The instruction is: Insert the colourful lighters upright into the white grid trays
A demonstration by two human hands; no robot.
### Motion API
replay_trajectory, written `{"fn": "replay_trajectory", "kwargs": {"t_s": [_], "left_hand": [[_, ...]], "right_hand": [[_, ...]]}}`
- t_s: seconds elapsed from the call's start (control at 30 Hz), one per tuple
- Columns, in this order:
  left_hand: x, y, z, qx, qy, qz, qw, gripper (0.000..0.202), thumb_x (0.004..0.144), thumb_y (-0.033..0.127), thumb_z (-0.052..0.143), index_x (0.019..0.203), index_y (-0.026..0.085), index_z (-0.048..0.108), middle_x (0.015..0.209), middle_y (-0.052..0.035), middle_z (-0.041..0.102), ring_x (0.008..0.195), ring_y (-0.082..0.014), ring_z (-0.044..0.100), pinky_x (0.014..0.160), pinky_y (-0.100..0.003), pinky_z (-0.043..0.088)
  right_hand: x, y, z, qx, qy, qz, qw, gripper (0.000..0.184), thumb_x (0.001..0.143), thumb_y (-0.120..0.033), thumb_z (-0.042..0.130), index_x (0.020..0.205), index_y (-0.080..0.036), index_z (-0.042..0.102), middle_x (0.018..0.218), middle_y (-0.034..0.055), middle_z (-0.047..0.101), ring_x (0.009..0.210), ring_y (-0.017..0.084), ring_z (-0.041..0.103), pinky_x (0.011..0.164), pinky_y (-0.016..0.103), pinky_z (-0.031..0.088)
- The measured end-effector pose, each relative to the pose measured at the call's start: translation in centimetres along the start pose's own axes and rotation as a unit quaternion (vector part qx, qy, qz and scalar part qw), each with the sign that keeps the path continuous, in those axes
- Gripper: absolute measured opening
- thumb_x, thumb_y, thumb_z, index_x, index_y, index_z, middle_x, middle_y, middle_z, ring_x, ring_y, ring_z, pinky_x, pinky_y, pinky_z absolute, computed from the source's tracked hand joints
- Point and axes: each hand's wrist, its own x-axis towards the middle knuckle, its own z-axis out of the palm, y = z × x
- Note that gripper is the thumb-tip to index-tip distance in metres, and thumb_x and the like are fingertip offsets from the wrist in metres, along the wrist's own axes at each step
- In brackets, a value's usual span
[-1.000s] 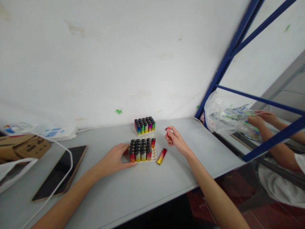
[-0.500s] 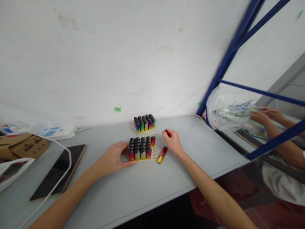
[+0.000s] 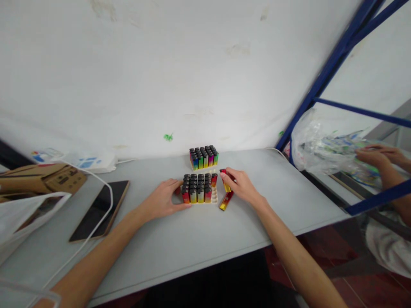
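Observation:
A white tray point(image 3: 214, 197) holds several upright lighters point(image 3: 197, 188) with black tops and red, yellow or silvery bodies. My left hand point(image 3: 164, 199) grips its left end, thumb at the front corner and fingers behind. Slots show bare in the right-hand column, where one red lighter point(image 3: 214, 179) stands at the back. Between the thumb and fingers of my right hand point(image 3: 241, 185) is a red and yellow lighter point(image 3: 226, 183), held upright just right of the tray. Below that hand, another red and yellow lighter point(image 3: 226, 201) lies on the table.
A second block of multicoloured lighters point(image 3: 204, 158) stands behind, near the wall. To the left are a dark tablet point(image 3: 99, 211), a white cable point(image 3: 111, 201), a cardboard box point(image 3: 64, 179) and a white bag point(image 3: 28, 214). Right, beyond a blue frame point(image 3: 303, 111), another person's hands point(image 3: 382, 156) handle clear plastic.
My right hand has turned the lighter upright and brought it closer to the tray, above the lying lighter. My left hand keeps its grip. The camera view has shifted.

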Motion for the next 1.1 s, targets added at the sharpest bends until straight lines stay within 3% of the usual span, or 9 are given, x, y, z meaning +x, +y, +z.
{"fn": "replay_trajectory", "kwargs": {"t_s": [0.07,0.2,0.53,0.73,0.87,0.97,1.1], "left_hand": [[0.0,-0.1,0.1,0.002,0.001,0.000,1.000,0.051,0.082,0.069,0.069,0.094,0.020,0.063,0.093,-0.0075,0.068,0.088,-0.0282,0.063,0.082,-0.039,0.051],[-0.1,-0.2,0.1,-0.006,0.002,0.003,1.000,0.050,0.083,0.068,0.069,0.094,0.020,0.064,0.094,-0.0076,0.069,0.087,-0.0276,0.064,0.082,-0.039,0.051],[0.0,-0.6,0.4,-0.009,0.001,0.009,1.000,0.050,0.084,0.068,0.069,0.096,0.020,0.061,0.095,-0.0075,0.068,0.087,-0.0273,0.063,0.083,-0.040,0.049],[0.0,-0.5,0.4,-0.008,0.013,0.003,1.000,0.046,0.080,0.065,0.073,0.089,0.022,0.059,0.087,-0.0062,0.066,0.082,-0.0269,0.061,0.079,-0.041,0.048],[0.1,-0.3,0.2,-0.021,0.012,0.000,1.000,0.047,0.080,0.064,0.074,0.091,0.021,0.061,0.090,-0.0064,0.067,0.084,-0.0271,0.062,0.080,-0.040,0.049],[0.1,-0.1,0.0,-0.023,0.009,-0.006,1.000,0.049,0.079,0.066,0.073,0.091,0.020,0.062,0.089,-0.0055,0.067,0.083,-0.0268,0.062,0.078,-0.038,0.049],[0.1,-0.1,0.0,-0.020,0.005,-0.004,1.000,0.051,0.080,0.068,0.072,0.093,0.019,0.063,0.090,-0.0061,0.068,0.083,-0.0266,0.062,0.079,-0.038,0.049]], "right_hand": [[-0.2,0.0,-0.1,0.023,-0.034,0.007,0.999,0.046,0.105,-0.053,0.048,0.071,-0.022,0.050,0.061,-0.0041,0.048,0.057,0.013,0.042,0.060,0.027,0.036],[-0.4,0.4,-0.1,0.055,-0.065,0.013,0.996,0.044,0.102,-0.054,0.054,0.074,-0.021,0.057,0.065,-0.0017,0.060,0.060,0.015,0.052,0.061,0.027,0.038],[-0.1,0.6,0.3,-0.025,-0.095,-0.040,0.994,0.031,0.104,-0.046,0.056,0.085,-0.023,0.064,0.075,0.0015,0.066,0.065,0.018,0.057,0.066,0.029,0.040],[0.5,0.7,-0.1,-0.103,-0.156,-0.046,0.981,0.030,0.108,-0.044,0.052,0.094,-0.020,0.063,0.083,0.0043,0.069,0.071,0.019,0.061,0.070,0.028,0.043],[0.8,0.1,0.9,-0.151,-0.156,-0.022,0.976,0.034,0.106,-0.047,0.055,0.089,-0.019,0.065,0.081,0.0069,0.070,0.070,0.019,0.063,0.067,0.028,0.040],[0.5,0.2,0.8,-0.108,-0.170,-0.017,0.979,0.038,0.104,-0.049,0.058,0.082,-0.019,0.065,0.077,0.0049,0.071,0.066,0.016,0.062,0.064,0.026,0.040],[-0.3,1.0,-1.1,-0.093,-0.117,0.021,0.989,0.034,0.103,-0.053,0.058,0.101,-0.020,0.066,0.073,-0.0002,0.069,0.062,0.015,0.059,0.063,0.025,0.038]]}}
